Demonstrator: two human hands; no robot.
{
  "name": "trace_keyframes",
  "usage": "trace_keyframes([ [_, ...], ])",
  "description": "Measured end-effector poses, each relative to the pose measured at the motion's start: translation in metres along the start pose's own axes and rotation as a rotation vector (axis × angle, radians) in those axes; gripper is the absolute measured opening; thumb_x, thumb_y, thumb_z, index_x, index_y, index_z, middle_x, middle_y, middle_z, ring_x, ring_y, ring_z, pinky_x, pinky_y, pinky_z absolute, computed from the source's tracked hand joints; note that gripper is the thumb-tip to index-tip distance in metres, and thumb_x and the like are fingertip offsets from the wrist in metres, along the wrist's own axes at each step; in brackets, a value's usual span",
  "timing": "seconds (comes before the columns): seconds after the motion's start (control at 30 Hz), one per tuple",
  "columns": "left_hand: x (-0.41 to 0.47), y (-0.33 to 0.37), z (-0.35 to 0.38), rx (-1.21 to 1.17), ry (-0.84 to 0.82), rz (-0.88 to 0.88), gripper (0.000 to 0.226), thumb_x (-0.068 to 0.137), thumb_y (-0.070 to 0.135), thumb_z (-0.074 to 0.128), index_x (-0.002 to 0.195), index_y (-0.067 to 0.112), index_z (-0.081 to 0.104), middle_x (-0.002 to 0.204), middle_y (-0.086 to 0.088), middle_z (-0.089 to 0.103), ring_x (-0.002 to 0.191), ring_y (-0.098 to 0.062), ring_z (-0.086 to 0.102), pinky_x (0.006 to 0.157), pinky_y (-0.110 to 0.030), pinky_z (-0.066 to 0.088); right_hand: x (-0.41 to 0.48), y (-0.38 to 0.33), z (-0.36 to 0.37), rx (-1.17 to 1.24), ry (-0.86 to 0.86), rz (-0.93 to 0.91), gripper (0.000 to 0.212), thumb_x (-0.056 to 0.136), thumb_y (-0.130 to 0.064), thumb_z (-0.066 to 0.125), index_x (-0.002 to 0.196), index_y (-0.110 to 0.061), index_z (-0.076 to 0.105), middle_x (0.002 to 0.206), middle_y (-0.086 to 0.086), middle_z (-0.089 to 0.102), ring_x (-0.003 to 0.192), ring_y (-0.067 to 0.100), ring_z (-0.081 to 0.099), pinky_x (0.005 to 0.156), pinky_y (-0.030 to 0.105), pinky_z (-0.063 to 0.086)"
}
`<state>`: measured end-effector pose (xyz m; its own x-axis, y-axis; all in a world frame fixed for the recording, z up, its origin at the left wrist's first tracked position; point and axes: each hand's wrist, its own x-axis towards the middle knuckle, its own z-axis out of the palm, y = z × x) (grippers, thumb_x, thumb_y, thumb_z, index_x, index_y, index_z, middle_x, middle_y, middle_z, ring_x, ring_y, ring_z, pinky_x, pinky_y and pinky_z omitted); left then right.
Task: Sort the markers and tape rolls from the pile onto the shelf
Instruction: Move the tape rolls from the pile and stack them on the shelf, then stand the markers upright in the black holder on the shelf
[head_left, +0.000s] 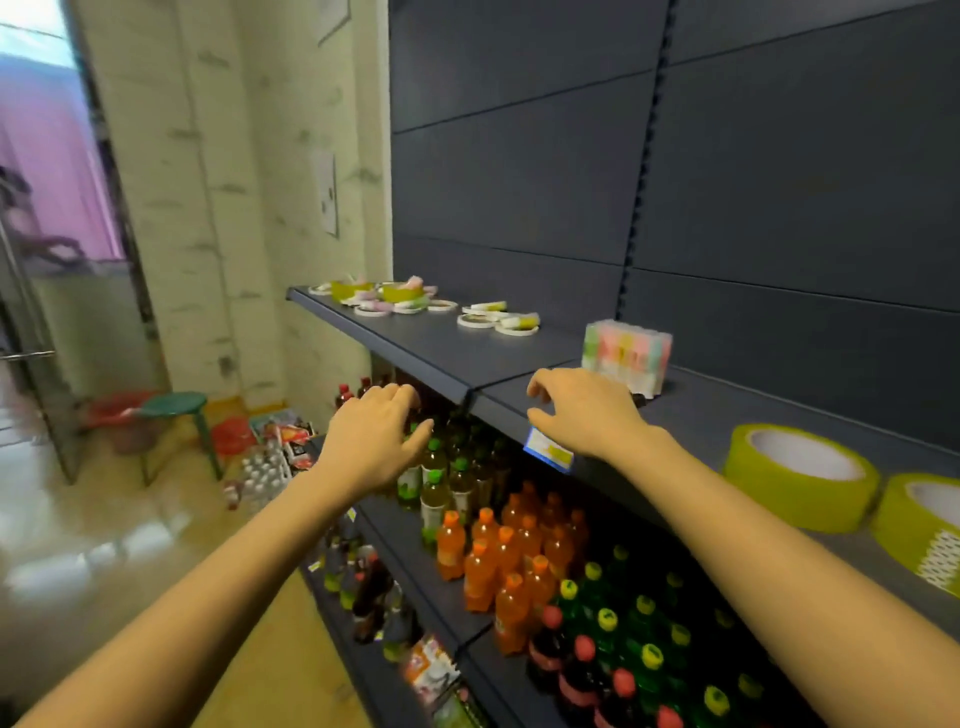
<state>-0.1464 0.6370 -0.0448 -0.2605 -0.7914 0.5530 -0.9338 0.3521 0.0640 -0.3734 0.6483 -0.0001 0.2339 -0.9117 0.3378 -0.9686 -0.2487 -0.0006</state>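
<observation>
Currently, my left hand (379, 441) and right hand (587, 413) hover empty at the shelf (467, 340) edge, fingers loosely spread. Pile (400, 299) lies far left; marker pack (626, 356) just beyond my right hand; tape rolls (795, 499) at right.

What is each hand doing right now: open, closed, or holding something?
Left hand: open, fingers loosely curled, holding nothing.
Right hand: open, fingers loosely curled above the shelf edge, holding nothing.
</observation>
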Motion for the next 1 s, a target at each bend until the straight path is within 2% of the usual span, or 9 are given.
trace_keyframes([
  [0.17,0.034,-0.075,0.012,-0.012,-0.008,0.007,0.036,0.094,0.043,0.043,0.115,0.014,0.051,0.109,-0.004,0.060,0.102,-0.023,0.055,0.081,-0.034,0.042,0.073,-0.033,0.028,0.003,-0.046,0.015,0.030,0.094,-0.034,0.047,0.121,-0.024,0.052,0.122,-0.001,0.059,0.109,0.023,0.056,0.080,0.034,0.043],
  [0.43,0.091,-0.174,0.040,-0.060,-0.027,0.076,0.034,0.094,0.044,0.042,0.108,0.016,0.053,0.107,-0.003,0.061,0.098,-0.020,0.056,0.076,-0.030,0.041,0.170,-0.063,0.067,0.001,-0.050,0.165,0.027,0.093,-0.034,0.047,0.118,-0.025,0.055,0.117,0.000,0.061,0.105,0.023,0.057,0.078,0.033,0.044],
  [0.6,0.132,-0.195,0.060,-0.109,-0.020,0.135,0.034,0.094,0.042,0.042,0.112,0.015,0.052,0.111,-0.005,0.062,0.104,-0.023,0.057,0.081,-0.032,0.044,0.210,-0.053,0.079,-0.026,-0.064,0.251,0.027,0.092,-0.036,0.047,0.116,-0.027,0.056,0.116,-0.001,0.061,0.105,0.023,0.056,0.075,0.032,0.041],
  [0.83,0.199,-0.200,0.110,-0.192,-0.046,0.215,0.033,0.095,0.043,0.041,0.113,0.017,0.052,0.117,-0.001,0.059,0.108,-0.018,0.053,0.086,-0.032,0.043,0.267,-0.015,0.106,-0.005,-0.093,0.415,0.024,0.091,-0.037,0.050,0.112,-0.028,0.058,0.119,0.001,0.059,0.107,0.025,0.056,0.075,0.032,0.039],
  [1.0,0.261,-0.208,0.145,-0.222,-0.037,0.284,0.033,0.094,0.045,0.040,0.113,0.020,0.051,0.116,0.002,0.059,0.108,-0.016,0.052,0.087,-0.031,0.042,0.326,0.026,0.117,-0.014,-0.022,0.590,0.029,0.092,-0.035,0.048,0.116,-0.024,0.059,0.118,0.007,0.059,0.102,0.028,0.057,0.072,0.032,0.040],
])
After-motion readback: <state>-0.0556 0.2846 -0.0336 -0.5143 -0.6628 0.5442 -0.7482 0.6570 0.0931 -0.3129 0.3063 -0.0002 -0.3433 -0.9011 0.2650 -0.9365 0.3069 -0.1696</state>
